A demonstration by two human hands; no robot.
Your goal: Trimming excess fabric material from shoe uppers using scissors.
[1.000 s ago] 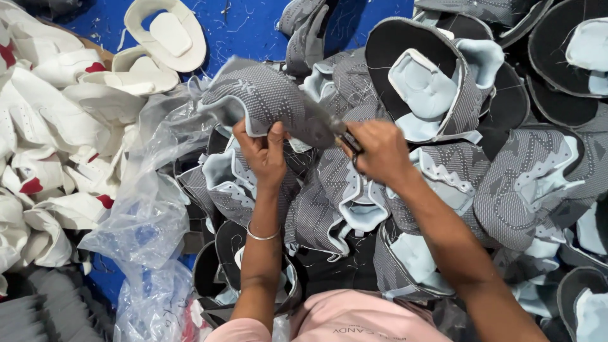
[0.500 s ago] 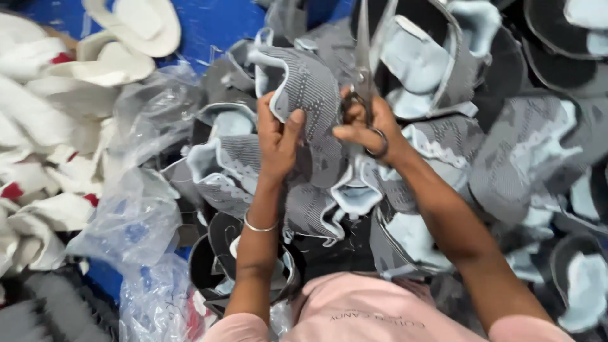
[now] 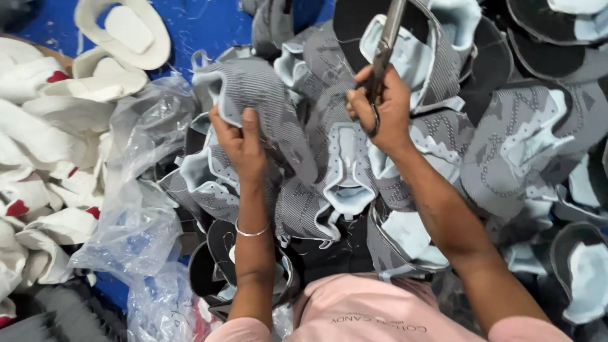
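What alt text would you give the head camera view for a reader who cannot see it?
Seen from above, a person's left hand grips a grey knitted shoe upper while the right hand holds metal scissors, blades pointing away. Heaps of matching grey and pale blue uppers surround them, with white uppers and clear plastic bags on a blue surface to the left.

— What is held in the left hand (image 3: 239, 140)?

— A grey knit shoe upper (image 3: 266, 101) with a pale blue lining is gripped at its lower left edge. It is held raised and tilted above the heap of similar uppers, its patterned outer side turned up and the lining shown at its curled rim.

— And in the right hand (image 3: 386, 107)?

— A pair of metal scissors (image 3: 384, 54) is clasped, the blades pointed up and away, seemingly closed.
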